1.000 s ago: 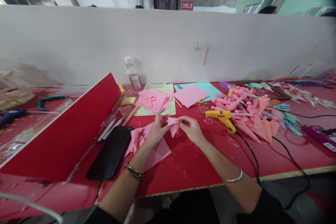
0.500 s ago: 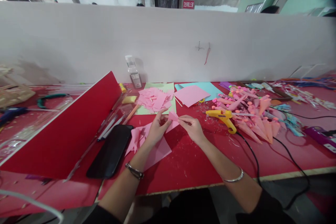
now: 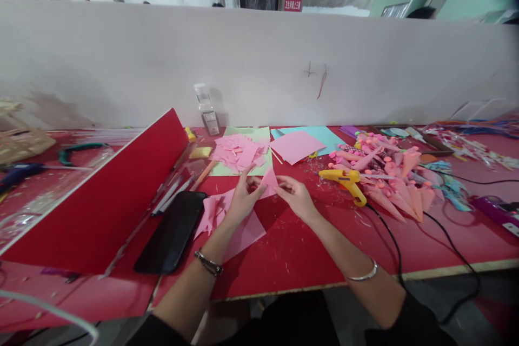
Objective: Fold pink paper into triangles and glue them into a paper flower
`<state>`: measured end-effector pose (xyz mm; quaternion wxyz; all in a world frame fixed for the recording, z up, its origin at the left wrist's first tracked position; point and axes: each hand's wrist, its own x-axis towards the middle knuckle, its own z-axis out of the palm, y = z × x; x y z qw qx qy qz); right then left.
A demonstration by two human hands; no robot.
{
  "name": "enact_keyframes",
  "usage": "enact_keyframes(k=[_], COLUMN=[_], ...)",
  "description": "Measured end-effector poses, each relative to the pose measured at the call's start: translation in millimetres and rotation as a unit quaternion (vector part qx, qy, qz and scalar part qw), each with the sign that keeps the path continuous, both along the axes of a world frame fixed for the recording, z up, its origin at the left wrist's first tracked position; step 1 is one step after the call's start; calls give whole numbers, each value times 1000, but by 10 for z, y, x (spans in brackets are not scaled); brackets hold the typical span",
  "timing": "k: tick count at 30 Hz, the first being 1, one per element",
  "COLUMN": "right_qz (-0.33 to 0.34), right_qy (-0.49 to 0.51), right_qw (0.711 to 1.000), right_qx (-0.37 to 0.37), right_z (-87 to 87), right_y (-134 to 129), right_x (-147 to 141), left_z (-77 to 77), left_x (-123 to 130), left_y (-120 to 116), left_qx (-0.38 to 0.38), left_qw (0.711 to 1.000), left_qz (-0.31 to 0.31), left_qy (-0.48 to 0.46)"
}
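Between both hands, a small piece of pink paper (image 3: 268,183) stands up in a pointed, triangular shape above the red table. My left hand (image 3: 245,197) pinches its left side between thumb and fingers. On its right side, my right hand (image 3: 295,197) grips the edge with thumb and fingertips. Under my left wrist lie pink sheets (image 3: 247,232) with folded pink pieces (image 3: 211,213) on them. Just beyond my hands, a heap of cut pink paper pieces (image 3: 241,150) rests on a pale green sheet (image 3: 263,132).
A yellow glue gun (image 3: 344,179) with a black cord lies to the right, against a pile of pink paper cones (image 3: 389,173). Left are a black phone (image 3: 172,232) and a leaning red board (image 3: 105,200). A clear bottle (image 3: 207,113) stands by the white partition (image 3: 259,65).
The pink paper between my hands now shows a taller, wider triangular face. My right hand has shifted slightly; my left hand stays almost in place.
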<state>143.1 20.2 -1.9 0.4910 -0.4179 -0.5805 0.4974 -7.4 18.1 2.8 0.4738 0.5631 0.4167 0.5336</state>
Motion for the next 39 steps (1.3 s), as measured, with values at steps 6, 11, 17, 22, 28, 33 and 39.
enact_keyframes(k=[6,11,17,22,28,33,39], right_qz=[70,75,87,66,75,94,92], right_qy=[-13,-26,-47,-57,-71,-95,-85], right_qw=[997,997,995,996,995,991,992], right_qx=[-22,-11,-8,-9,1,-4,-18], right_z=[-9,-24,-34,-57,-38,-43,-69], right_y=[-30,-24,-24,-40,-39,-28,-37], right_x=[-9,11,4,-28,-15,6,-29], left_z=[-5,30,50,21,-12,-21,-33], left_x=[-41,-36,-40,-47,-28,-15,-15], left_y=[22,10,-2,3,-11,-18,-15], left_qx=[2,-4,31,44,53,55,67], left_qw=[998,989,976,968,970,963,950], left_qz=[-13,-12,-16,-32,-38,-18,2], left_qy=[62,147,214,243,235,265,304])
